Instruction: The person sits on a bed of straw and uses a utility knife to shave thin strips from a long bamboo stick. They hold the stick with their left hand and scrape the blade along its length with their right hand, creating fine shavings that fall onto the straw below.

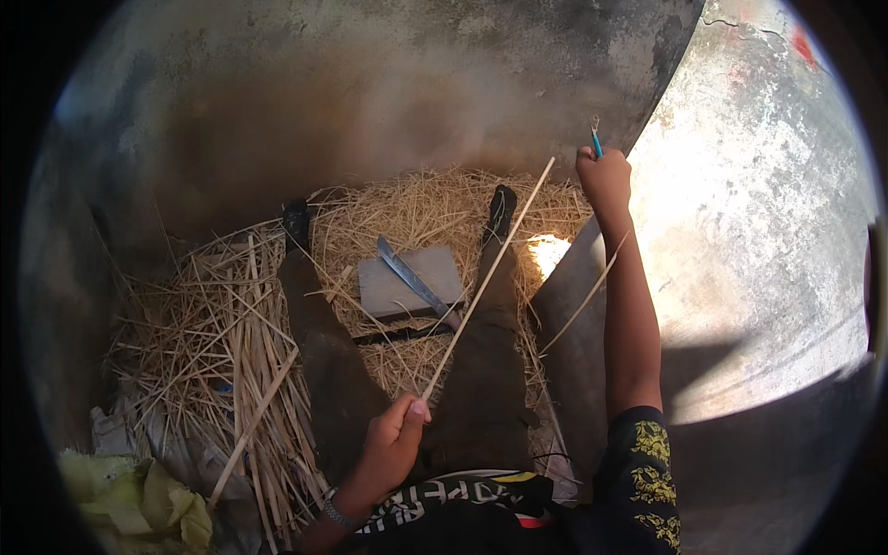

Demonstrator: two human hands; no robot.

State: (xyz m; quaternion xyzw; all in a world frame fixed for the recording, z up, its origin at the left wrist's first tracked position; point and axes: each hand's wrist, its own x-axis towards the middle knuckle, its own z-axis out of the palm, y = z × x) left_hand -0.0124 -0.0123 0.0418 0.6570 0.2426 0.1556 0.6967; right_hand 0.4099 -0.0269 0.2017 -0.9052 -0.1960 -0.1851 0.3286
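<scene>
My left hand (pixel 393 444) pinches the near end of a long thin pale stick (pixel 490 273) above my lap; the stick rises diagonally up and to the right. My right hand (pixel 603 178) is raised at arm's length, closed on a small blue-handled tool (pixel 597 141) whose tip points up. A thin pale strand (pixel 585 301) hangs below my right forearm. Between my outstretched legs a large knife (pixel 416 285) lies on a flat grey block (pixel 407 282).
Loose straw (pixel 217 333) covers the ground and is piled at the left. Yellow-green leaves or cloth (pixel 139 499) lie at the lower left. A stained wall (pixel 370 83) stands ahead. A sunlit concrete surface (pixel 768 259) is on the right.
</scene>
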